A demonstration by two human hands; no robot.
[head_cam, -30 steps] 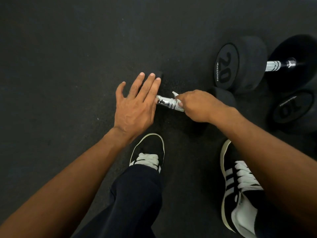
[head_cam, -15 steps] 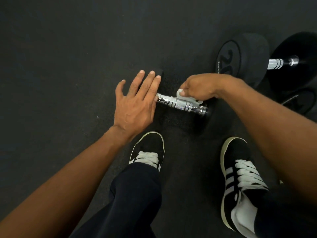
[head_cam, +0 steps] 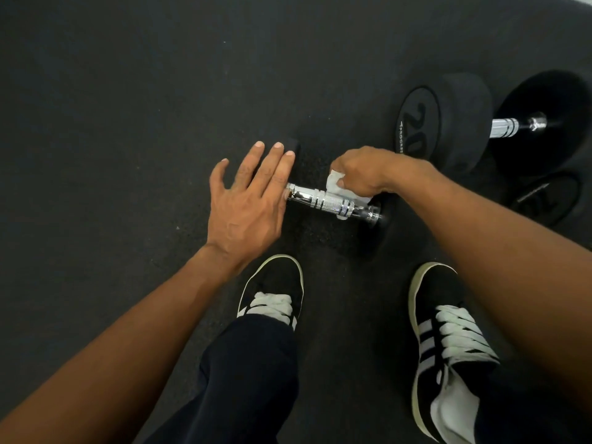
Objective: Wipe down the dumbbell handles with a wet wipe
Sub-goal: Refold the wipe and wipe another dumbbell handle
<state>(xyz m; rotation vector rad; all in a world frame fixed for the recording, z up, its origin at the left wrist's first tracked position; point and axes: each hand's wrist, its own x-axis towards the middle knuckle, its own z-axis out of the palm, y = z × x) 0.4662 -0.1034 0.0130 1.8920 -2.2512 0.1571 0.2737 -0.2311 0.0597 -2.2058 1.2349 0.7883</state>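
Observation:
A small dumbbell lies on the dark floor in front of my feet, its chrome handle (head_cam: 323, 201) running left to right. My left hand (head_cam: 248, 203) rests flat with straight fingers on its left black head, hiding most of that head. My right hand (head_cam: 362, 173) grips a white wet wipe (head_cam: 334, 182) and holds it against the far side of the handle near its right end. The right head (head_cam: 373, 225) shows only as a dark shape.
A black dumbbell marked 20 (head_cam: 448, 123) with a chrome handle (head_cam: 509, 126) lies at the upper right. Another black head (head_cam: 544, 200) sits just below it, behind my right forearm. My two black shoes with white laces (head_cam: 272, 296) stand close below the handle.
My right hand with the wipe slid from the middle of the handle toward its right end and turned to the far side, baring more chrome. My left hand stayed in place.

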